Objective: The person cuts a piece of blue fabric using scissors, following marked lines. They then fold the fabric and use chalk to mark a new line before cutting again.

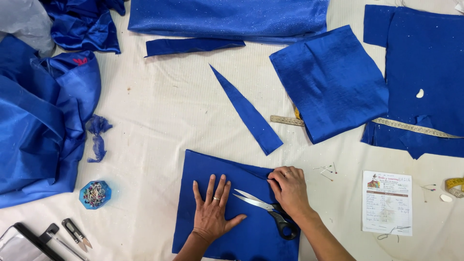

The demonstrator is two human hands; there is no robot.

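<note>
While pinned flat, blue cloth (pixel 212 166) under left hand (pixel 212 210).

Sewing workshop, cutting table (pixel 159 121) strewn with blue fabric pieces (pixel 333 82), scissors (pixel 268 210), measuring tape (pixel 411 126), pin pot (pixel 95 195)

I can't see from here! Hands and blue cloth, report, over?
Left hand flat on the blue fabric piece. Right hand pinching its top edge. Open scissors lying on the fabric between the hands.
</note>
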